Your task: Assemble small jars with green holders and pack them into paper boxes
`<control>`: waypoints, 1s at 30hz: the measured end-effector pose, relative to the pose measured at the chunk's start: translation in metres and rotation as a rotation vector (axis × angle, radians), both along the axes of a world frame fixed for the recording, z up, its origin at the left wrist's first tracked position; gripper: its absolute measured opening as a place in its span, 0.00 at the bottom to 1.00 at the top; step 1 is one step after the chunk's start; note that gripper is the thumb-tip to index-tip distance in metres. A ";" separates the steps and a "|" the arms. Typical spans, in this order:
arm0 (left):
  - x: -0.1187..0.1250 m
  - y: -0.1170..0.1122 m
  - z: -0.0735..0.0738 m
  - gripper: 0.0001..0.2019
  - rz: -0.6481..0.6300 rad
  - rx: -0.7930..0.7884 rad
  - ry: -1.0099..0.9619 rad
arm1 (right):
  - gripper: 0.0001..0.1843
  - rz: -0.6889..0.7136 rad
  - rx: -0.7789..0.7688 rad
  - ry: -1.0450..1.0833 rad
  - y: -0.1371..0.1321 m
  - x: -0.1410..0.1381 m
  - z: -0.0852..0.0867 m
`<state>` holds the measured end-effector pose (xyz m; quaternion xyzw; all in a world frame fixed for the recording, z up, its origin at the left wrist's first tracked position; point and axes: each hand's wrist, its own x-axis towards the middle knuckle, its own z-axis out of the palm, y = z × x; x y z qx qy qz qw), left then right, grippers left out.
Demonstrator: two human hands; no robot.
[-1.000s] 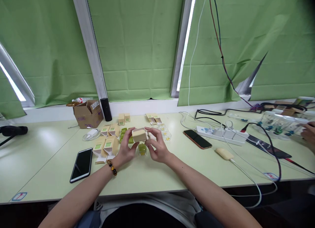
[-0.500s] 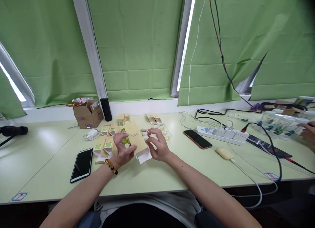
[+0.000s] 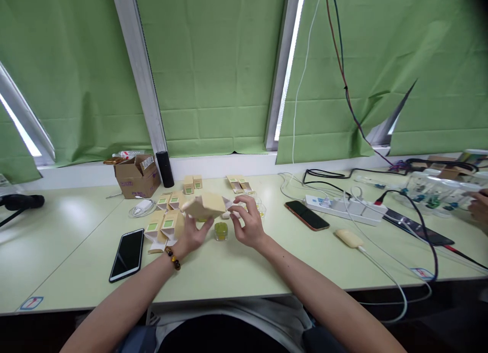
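Observation:
A beige cardboard box (image 3: 206, 205) is held tilted above the table by my left hand (image 3: 194, 236), its thumb and fingers around the lower left side. White flaps show at its right end. Beside that end is my right hand (image 3: 247, 223), fingers curved and apart; I see nothing held in it. Below the box, a small green glass bottle (image 3: 220, 231) rests on the table between my hands. Pale bottle caps (image 3: 226, 215) and clear round pieces (image 3: 261, 207) lie behind my right fingers, partly hidden.
Several small beige boxes with green labels (image 3: 168, 224) stand left of my left hand. Around them are a phone (image 3: 127, 255), a brown carton (image 3: 138, 178) and a black cylinder (image 3: 164, 169). To the right lie another phone (image 3: 307, 215), a power strip (image 3: 343, 209), and another person's hand (image 3: 479, 204).
My left hand has tipped the box up, turning its broad printed face away. The green bottle now shows on the table below it. My right hand has stayed close to the box's end.

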<state>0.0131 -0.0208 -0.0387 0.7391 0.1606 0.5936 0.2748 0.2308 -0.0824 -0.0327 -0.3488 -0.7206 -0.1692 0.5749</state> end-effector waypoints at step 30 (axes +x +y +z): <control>0.005 -0.008 0.005 0.23 -0.096 -0.183 0.055 | 0.19 0.506 -0.535 0.504 0.009 -0.003 -0.002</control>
